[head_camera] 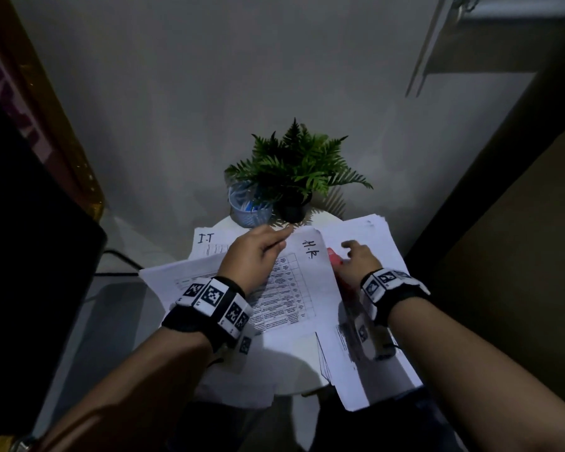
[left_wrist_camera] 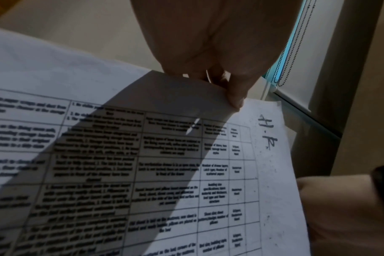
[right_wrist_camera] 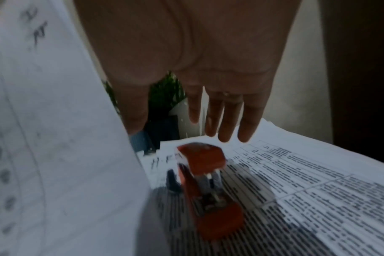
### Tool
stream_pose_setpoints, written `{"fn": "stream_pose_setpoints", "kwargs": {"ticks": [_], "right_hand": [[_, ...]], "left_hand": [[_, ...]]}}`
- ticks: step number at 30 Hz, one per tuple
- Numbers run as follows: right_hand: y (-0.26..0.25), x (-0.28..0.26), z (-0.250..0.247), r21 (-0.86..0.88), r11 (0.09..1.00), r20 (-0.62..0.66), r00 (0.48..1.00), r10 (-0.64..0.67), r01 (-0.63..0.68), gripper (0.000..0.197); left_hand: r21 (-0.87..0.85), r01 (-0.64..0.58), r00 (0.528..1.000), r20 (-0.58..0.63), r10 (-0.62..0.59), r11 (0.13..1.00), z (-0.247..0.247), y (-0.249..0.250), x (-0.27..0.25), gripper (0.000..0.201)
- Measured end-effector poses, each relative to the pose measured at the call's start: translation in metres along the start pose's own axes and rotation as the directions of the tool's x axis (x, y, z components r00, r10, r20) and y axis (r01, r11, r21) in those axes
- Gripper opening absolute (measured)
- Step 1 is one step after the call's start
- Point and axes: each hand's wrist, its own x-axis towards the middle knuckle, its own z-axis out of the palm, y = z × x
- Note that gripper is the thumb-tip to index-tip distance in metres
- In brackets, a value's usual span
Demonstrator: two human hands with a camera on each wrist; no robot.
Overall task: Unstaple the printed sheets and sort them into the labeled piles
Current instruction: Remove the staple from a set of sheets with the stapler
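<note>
L hand (left_wrist_camera: 210,52) pinching H.R sheet (left_wrist_camera: 241,173) top edge, R hand (right_wrist_camera: 200,69) fingers straight, red stapler (right_wrist_camera: 208,187) below

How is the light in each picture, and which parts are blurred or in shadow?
Head view: dim, with dark edges; the sheet is brightest. Left wrist view: the left hand casts a broad shadow across the sheet's table, and the print is soft. Right wrist view: motion blur smears the red stapler and the right hand; the pile glares white.
</note>
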Motion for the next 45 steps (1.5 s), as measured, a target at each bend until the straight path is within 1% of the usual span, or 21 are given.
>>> {"fn": "stream_pose_setpoints", "kwargs": {"ticks": [1,2,4,6,8,11,13,15,17,18,20,21,24,25,27,30,34,37,39,42,45], "right_hand": [[0.0,0.005,0.007,-0.107,0.994,0.035,0.999,-0.004,0.008,0.053],[0.0,0.008,0.012,-0.16,0.987,0.04,0.999,-0.014,0.02,0.051],[0.0,0.014,0.017,-0.142,0.99,0.018,1.0,0.011,-0.008,0.046],[0.0,0.017,0.02,-0.113,0.992,0.019,0.999,0.05,-0.048,0.049],[0.003,0.018,0.021,-0.158,0.986,0.058,0.996,0.067,-0.057,0.053],[0.009,0.02,0.017,-0.253,0.967,0.104,0.993,0.051,-0.023,0.048],[0.007,0.013,0.011,-0.249,0.968,0.121,0.99,0.078,-0.045,0.05],[0.003,0.004,0.002,-0.162,0.982,0.09,0.99,0.11,-0.094,0.057],[-0.002,-0.007,-0.011,0.067,0.99,0.043,0.991,0.123,-0.126,0.055],[-0.005,-0.012,-0.019,0.222,0.968,0.0,0.992,0.124,-0.121,0.05],[-0.01,-0.024,-0.038,0.521,0.852,-0.11,0.986,0.128,-0.053,0.042],[-0.016,-0.032,-0.049,0.623,0.782,-0.176,0.976,0.126,0.012,0.04],[-0.035,-0.062,-0.077,0.802,0.545,-0.375,0.916,0.143,0.243,0.031],[-0.042,-0.072,-0.083,0.825,0.469,-0.424,0.893,0.148,0.314,0.03],[-0.053,-0.09,-0.087,0.821,0.408,-0.494,0.855,0.159,0.398,0.032],[-0.063,-0.115,-0.079,0.794,0.434,-0.523,0.843,0.129,0.426,0.037],[-0.077,-0.134,-0.063,0.763,0.437,-0.564,0.82,0.092,0.476,0.033],[-0.086,-0.144,-0.056,0.76,0.433,-0.575,0.812,0.1,0.485,0.042],[-0.09,-0.147,-0.054,0.774,0.416,-0.564,0.819,0.109,0.478,0.052],[-0.095,-0.151,-0.055,0.779,0.402,-0.571,0.81,0.135,0.482,0.048],[-0.099,-0.151,-0.056,0.806,0.385,-0.534,0.833,0.146,0.449,0.054]], "left_hand": [[0.002,0.006,1.0,0.002,-0.006,1.0,0.001,-0.001,0.001,0.029],[0.004,0.01,1.0,0.002,-0.01,1.0,0.001,-0.001,0.001,0.028],[0.001,0.016,1.0,0.0,-0.016,1.0,0.002,-0.002,0.003,0.028],[-0.005,0.027,1.0,0.0,-0.027,1.0,0.002,-0.001,0.004,0.027],[-0.009,0.044,0.999,0.011,-0.044,0.999,0.002,0.0,0.005,0.027],[-0.01,0.061,0.998,0.019,-0.061,0.998,0.001,0.005,0.005,0.027],[-0.006,0.076,0.997,0.007,-0.076,0.997,0.0,0.01,0.003,0.028],[0.0,0.08,0.997,-0.008,-0.08,0.997,-0.002,0.016,0.001,0.029],[0.011,0.075,0.997,-0.027,-0.074,0.997,-0.006,0.021,-0.002,0.028],[0.014,0.072,0.997,-0.036,-0.071,0.997,-0.009,0.024,-0.003,0.028],[0.02,0.061,0.997,-0.059,-0.059,0.998,-0.013,0.03,-0.006,0.028],[0.026,0.051,0.996,-0.07,-0.049,0.998,-0.016,0.034,-0.008,0.028],[0.034,0.027,0.995,-0.092,-0.023,0.999,-0.021,0.047,-0.014,0.028],[0.03,0.016,0.994,-0.107,-0.012,0.999,-0.022,0.051,-0.016,0.028],[0.026,-0.027,0.988,-0.149,0.03,0.999,-0.025,0.06,-0.023,0.027],[0.038,-0.094,0.976,-0.191,0.1,0.995,-0.027,0.074,-0.033,0.027],[0.05,-0.156,0.966,-0.199,0.163,0.986,-0.028,0.088,-0.045,0.027],[0.056,-0.187,0.957,-0.215,0.195,0.981,-0.029,0.096,-0.054,0.027],[0.054,-0.208,0.951,-0.224,0.215,0.977,-0.029,0.102,-0.059,0.027],[0.048,-0.243,0.94,-0.236,0.247,0.969,-0.03,0.111,-0.066,0.027],[0.047,-0.255,0.94,-0.223,0.259,0.966,-0.032,0.117,-0.073,0.028]]}}
